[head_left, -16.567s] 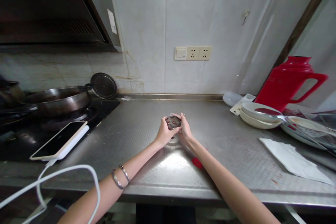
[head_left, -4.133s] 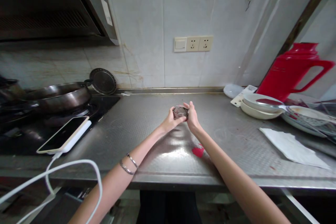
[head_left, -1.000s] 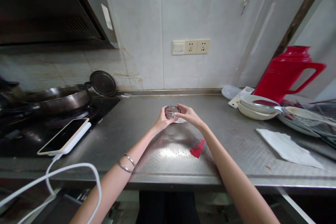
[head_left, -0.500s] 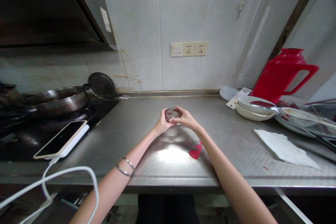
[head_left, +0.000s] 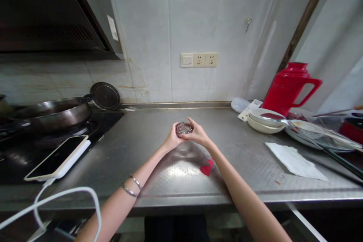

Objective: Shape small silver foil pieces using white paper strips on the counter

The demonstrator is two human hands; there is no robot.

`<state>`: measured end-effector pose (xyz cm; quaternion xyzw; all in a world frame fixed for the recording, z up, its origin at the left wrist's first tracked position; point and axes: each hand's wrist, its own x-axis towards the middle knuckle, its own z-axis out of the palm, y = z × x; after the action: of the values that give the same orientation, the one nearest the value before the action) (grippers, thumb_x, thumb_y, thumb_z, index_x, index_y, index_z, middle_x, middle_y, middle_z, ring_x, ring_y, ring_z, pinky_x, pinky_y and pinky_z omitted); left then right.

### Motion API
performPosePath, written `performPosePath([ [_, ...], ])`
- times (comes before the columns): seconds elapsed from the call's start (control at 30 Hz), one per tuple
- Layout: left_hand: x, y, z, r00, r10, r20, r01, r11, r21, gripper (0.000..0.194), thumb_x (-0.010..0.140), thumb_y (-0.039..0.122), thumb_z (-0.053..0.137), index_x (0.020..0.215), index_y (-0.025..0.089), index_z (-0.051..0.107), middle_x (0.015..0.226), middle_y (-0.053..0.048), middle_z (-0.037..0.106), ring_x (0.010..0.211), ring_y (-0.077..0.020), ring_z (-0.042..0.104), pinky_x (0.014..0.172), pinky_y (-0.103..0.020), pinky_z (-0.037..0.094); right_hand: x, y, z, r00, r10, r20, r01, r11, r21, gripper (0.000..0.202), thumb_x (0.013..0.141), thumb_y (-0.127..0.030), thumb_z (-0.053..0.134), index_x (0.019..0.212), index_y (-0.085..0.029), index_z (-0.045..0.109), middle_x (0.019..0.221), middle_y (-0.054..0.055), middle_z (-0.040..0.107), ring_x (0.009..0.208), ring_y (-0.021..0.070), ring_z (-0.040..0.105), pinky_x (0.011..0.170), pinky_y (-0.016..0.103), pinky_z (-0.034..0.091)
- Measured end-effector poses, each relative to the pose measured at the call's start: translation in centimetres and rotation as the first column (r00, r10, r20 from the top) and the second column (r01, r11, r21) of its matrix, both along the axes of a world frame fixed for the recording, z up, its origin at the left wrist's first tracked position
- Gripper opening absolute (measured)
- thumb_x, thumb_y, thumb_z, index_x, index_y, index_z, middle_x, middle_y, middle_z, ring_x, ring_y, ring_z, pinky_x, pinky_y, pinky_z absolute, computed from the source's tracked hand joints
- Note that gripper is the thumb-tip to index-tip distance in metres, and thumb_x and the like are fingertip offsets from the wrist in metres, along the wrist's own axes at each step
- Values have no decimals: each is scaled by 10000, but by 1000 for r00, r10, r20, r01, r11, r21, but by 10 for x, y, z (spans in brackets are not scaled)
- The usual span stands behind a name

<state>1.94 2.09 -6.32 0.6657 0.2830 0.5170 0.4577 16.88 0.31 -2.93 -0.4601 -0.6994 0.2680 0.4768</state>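
A small round clear glass vessel (head_left: 183, 128), with a shiny rim and dark reflections, is between my two hands over the middle of the steel counter. Whether it is a cup or an ashtray I cannot tell. My left hand (head_left: 174, 137) grips its left side, fingers curled round it. From the right, my right hand (head_left: 196, 133) closes on it, fingers at the far side and thumb across the near edge. On the counter near my right forearm lies a torn red scrap (head_left: 207, 167).
At left, a phone (head_left: 58, 158) with a white cable lies by the stove, where a steel pan (head_left: 56, 115) sits. At right are stacked white bowls (head_left: 265, 126), a red thermos jug (head_left: 286, 89) and a white napkin (head_left: 295, 162). The steel counter (head_left: 147, 128) ends in a front edge.
The whole view has shifted slightly, so everything sits a little lower and further left. Both hands still hold the glass vessel with nearly the same grip.
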Motion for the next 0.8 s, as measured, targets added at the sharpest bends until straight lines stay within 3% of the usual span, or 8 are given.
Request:
performPosePath([
  [0.17,-1,-5,7,1000,-15,0,15,1000,2,1057,526,221,823,1346,210,155,1369,-202,386,1215,-282,478,1043,-463,342,2,-2,5,1000,-26,-6,26,998,48,1019,521,-374,801,1395,-139,332,1127,112,645,1035,236,610,926,361,456],
  [0.3,-4,-11,16,995,86,-52,-89,994,-63,1008,578,247,788,1368,241,161,1480,-227,166,1267,-325,419,1032,-488,333,22,-2,9,994,-113,-13,113,993,46,1012,536,-397,793,1394,-126,329,1139,133,636,1055,243,602,927,367,449],
  [0.6,-5,-5,13,971,199,-131,-215,969,-122,802,651,186,692,1331,208,266,1447,-237,234,1213,-337,475,912,-457,450,129,-15,-6,911,-405,78,405,914,19,1053,538,-477,769,1398,-77,312,1164,167,621,1085,269,586,955,391,426],
  [0.8,-7,4,6,943,307,-128,-316,947,-57,595,698,135,596,1247,191,372,1356,-190,375,1084,-252,586,868,-394,493,189,-32,-20,826,-551,119,552,833,20,1038,549,-499,748,1404,-98,315,1160,164,625,1075,286,592,942,406,431],
])
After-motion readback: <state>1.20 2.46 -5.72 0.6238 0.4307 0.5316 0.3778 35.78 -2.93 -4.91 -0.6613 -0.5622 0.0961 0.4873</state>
